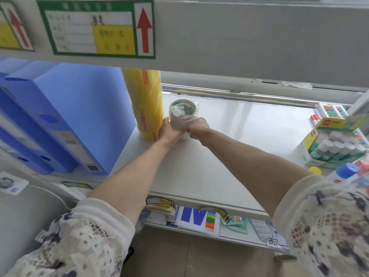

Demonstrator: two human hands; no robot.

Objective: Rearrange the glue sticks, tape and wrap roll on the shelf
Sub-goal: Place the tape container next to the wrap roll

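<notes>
Both hands (184, 129) gripping tape roll (182, 114)

Yellow wrap roll (146, 104), blue file boxes (60, 116), grey shelf (219, 156), floral lace sleeves (323, 226).

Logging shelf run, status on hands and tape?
Left hand and right hand both grip the tape stack, glue sticks inside its core. Wrap roll upright, touching left. Shelf ahead open.
</notes>
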